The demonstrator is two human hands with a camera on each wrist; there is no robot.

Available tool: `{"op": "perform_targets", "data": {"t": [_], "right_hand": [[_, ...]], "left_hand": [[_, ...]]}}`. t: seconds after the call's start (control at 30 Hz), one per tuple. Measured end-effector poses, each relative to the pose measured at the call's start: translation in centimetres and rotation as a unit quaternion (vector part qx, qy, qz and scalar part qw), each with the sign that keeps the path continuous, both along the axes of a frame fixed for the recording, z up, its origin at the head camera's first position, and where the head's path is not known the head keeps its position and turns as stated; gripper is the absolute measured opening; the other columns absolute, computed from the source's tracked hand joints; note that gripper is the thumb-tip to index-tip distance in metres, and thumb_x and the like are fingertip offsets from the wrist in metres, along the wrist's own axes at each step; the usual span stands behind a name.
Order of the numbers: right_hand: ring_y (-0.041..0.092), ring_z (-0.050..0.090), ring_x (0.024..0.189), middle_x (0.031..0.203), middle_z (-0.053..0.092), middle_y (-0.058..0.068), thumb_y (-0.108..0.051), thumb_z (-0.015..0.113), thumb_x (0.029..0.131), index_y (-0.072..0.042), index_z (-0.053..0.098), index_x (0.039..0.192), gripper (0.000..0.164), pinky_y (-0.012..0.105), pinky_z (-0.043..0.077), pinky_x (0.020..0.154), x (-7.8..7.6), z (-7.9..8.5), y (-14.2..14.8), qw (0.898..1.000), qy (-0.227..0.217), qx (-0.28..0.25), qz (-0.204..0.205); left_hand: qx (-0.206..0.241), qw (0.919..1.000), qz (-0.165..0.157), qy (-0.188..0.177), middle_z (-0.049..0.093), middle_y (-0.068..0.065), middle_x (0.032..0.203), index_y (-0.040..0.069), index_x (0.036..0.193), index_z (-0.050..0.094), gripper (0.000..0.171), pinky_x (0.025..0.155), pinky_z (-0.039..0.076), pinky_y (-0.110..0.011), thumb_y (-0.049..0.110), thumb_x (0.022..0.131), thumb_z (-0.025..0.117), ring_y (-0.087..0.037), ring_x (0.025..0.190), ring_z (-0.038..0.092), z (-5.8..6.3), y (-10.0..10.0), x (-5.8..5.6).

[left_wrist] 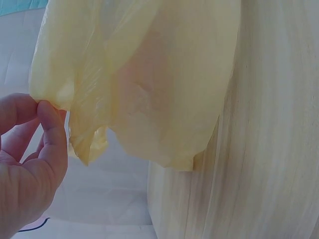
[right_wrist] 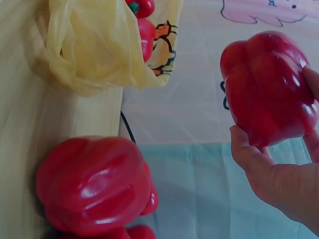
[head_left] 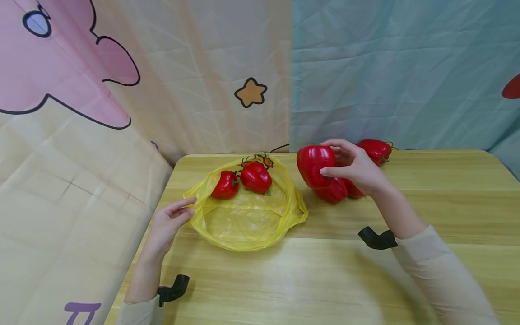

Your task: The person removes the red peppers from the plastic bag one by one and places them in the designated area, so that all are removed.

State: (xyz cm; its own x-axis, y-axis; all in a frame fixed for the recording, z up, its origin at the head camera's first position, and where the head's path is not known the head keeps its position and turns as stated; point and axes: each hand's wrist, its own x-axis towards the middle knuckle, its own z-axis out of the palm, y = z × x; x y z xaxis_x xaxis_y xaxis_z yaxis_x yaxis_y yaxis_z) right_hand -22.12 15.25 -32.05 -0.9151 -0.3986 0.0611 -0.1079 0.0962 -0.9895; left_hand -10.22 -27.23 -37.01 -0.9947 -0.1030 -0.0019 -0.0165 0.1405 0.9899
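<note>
A yellow plastic bag (head_left: 243, 225) lies spread on the table with its mouth wide. Inside it sit two red bell peppers, one at the left (head_left: 225, 185) and one beside it (head_left: 256, 177). My left hand (head_left: 168, 223) pinches the bag's left rim between thumb and fingers, plainest in the left wrist view, where the bag (left_wrist: 169, 89) hangs from the fingertips. My right hand (head_left: 357, 169) grips another red bell pepper (right_wrist: 269, 87), lifted above the table to the right of the bag. Below that hand lie more red peppers (right_wrist: 94, 184), partly hidden by it in the head view.
One red pepper (head_left: 374, 150) rests at the table's back edge, by the curtain. The wooden table (head_left: 284, 280) meets a printed curtain (head_left: 203, 81) behind and at the left. A thin dark cord (right_wrist: 127, 127) runs near the back edge. Black wrist mounts (head_left: 378, 238) sit on both forearms.
</note>
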Motion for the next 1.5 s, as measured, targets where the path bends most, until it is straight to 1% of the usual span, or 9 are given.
{"op": "perform_targets", "data": {"t": [0.2,0.4,0.57,0.87,1.17,1.33,1.5], "right_hand": [[0.023,0.05,0.109,0.123,0.049,0.007,-0.008,0.07,0.082,-0.016,0.05,0.126,0.05,0.037,0.055,0.075,0.3,0.1,1.6,1.0,-0.004,0.02,-0.024],[0.021,0.05,0.107,0.122,0.048,0.006,-0.006,0.068,0.084,-0.016,0.05,0.127,0.048,0.034,0.055,0.073,0.4,-0.2,2.9,0.999,-0.002,0.022,-0.03],[0.019,0.051,0.106,0.12,0.05,0.004,-0.004,0.066,0.085,-0.017,0.05,0.127,0.047,0.032,0.055,0.072,0.6,-0.4,3.7,0.999,-0.003,0.024,-0.036],[0.017,0.052,0.104,0.118,0.052,0.002,0.002,0.064,0.084,-0.016,0.053,0.125,0.046,0.03,0.055,0.07,0.7,-0.8,5.4,0.999,0.0,-0.009,-0.042],[0.016,0.051,0.103,0.117,0.052,0.0,0.005,0.063,0.084,-0.016,0.054,0.124,0.046,0.026,0.055,0.069,1.1,-1.5,7.0,0.998,0.005,-0.024,-0.056],[0.015,0.051,0.101,0.115,0.054,-0.001,0.007,0.062,0.084,-0.016,0.055,0.124,0.047,0.025,0.055,0.069,1.2,-1.8,7.7,0.997,0.007,-0.03,-0.064],[0.013,0.051,0.101,0.115,0.054,-0.002,0.006,0.061,0.084,-0.017,0.054,0.125,0.048,0.024,0.054,0.068,1.4,-2.3,8.6,0.997,-0.002,-0.037,-0.071]], "left_hand": [[0.008,0.9999,-0.006,0.007,0.062,0.004,0.096,-0.018,0.121,0.05,0.037,0.073,0.05,-0.015,-0.002,0.089,0.059,-0.005,0.083,0.058,-0.1,0.0,-0.1],[0.012,0.9998,-0.006,0.012,0.063,0.006,0.099,-0.018,0.121,0.051,0.037,0.073,0.05,-0.015,-0.002,0.088,0.06,-0.004,0.084,0.058,-0.1,0.0,-0.1],[0.006,1.0,-0.005,0.006,0.063,0.004,0.097,-0.018,0.121,0.051,0.038,0.072,0.05,-0.015,-0.001,0.089,0.06,-0.005,0.083,0.058,0.0,0.0,0.0],[-0.001,1.0,0.003,-0.004,0.062,0.003,0.091,-0.017,0.121,0.051,0.037,0.071,0.05,-0.015,-0.002,0.089,0.06,-0.005,0.082,0.057,-0.1,-0.1,0.0],[0.004,1.0,-0.003,0.007,0.062,0.002,0.09,-0.018,0.121,0.051,0.036,0.071,0.05,-0.016,-0.004,0.089,0.058,-0.005,0.081,0.057,-0.1,-0.1,0.1],[0.004,1.0,-0.003,0.004,0.062,0.002,0.09,-0.018,0.121,0.051,0.035,0.071,0.05,-0.016,-0.004,0.089,0.058,-0.005,0.081,0.058,-0.1,-0.2,0.0],[0.004,1.0,-0.001,0.0,0.062,0.002,0.09,-0.018,0.121,0.051,0.037,0.071,0.05,-0.016,-0.002,0.088,0.059,-0.005,0.081,0.058,-0.1,-0.1,0.1]]}}
